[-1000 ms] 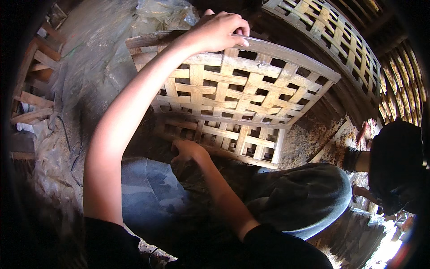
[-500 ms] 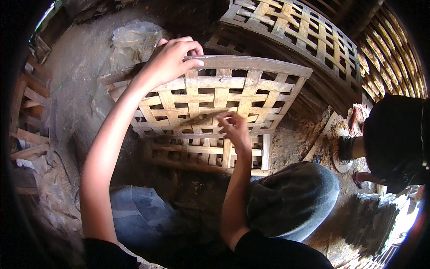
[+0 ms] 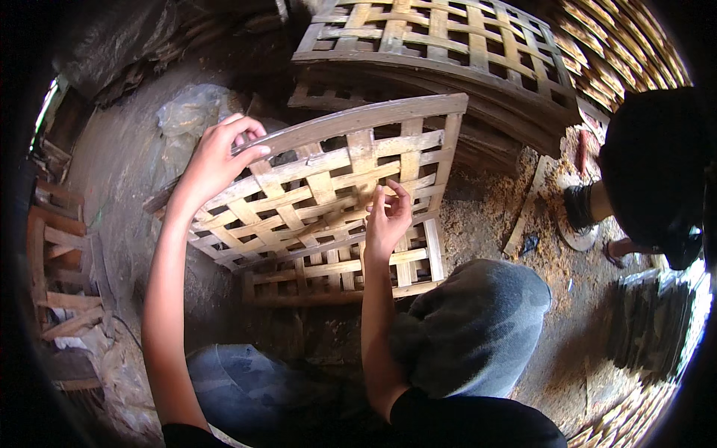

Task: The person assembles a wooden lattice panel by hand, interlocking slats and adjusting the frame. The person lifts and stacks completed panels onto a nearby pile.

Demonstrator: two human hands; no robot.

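A woven bamboo lattice panel (image 3: 321, 185) with a plain wooden edge strip stands tilted before me. My left hand (image 3: 222, 153) is closed over its top edge, left of the middle, thumb on the near side and fingers behind. In front of the panel's right half is my right hand (image 3: 390, 216), fingers loosely curled and apart, with nothing visible in them. Whether its fingertips touch the slats I cannot tell. Below and partly behind the held panel is another lattice panel (image 3: 340, 278), close to the ground between my knees.
A stack of lattice panels (image 3: 448, 56) lies at the back right. Another person's dark-clothed leg (image 3: 646, 172) is on the right, near a pile of dark flat pieces (image 3: 653, 328). Wooden frames (image 3: 63, 246) stand at left; a crumpled plastic sheet (image 3: 190, 112) lies behind.
The held panel has tilted, its left end lower and its right end raised. My left hand has moved left and down with it. My right hand's fingers have opened slightly; the view has shifted.
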